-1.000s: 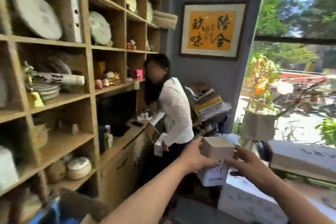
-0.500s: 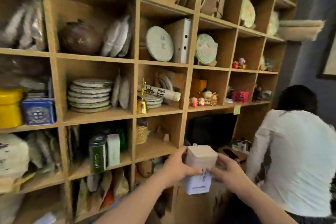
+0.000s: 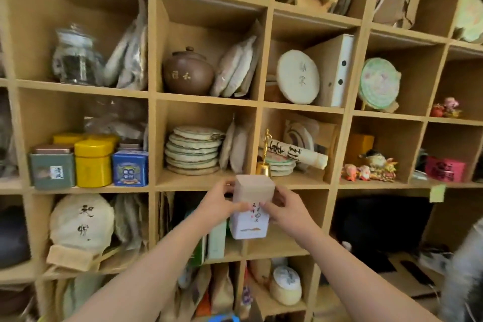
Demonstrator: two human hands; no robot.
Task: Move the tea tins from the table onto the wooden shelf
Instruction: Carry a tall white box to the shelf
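From the head view, your left hand (image 3: 218, 204) and right hand (image 3: 286, 210) clasp the tin (image 3: 251, 208) by its sides, upright before the shelf's (image 3: 257, 104) central upright; the cubby behind its right side has bare board.

The wooden shelf (image 3: 205, 104) looks matt and a little rough. The tea tin (image 3: 251, 208) has a smooth pale lid, the yellow tins (image 3: 92, 162) are glossy metal, the teapot (image 3: 188, 72) is matt brown clay.
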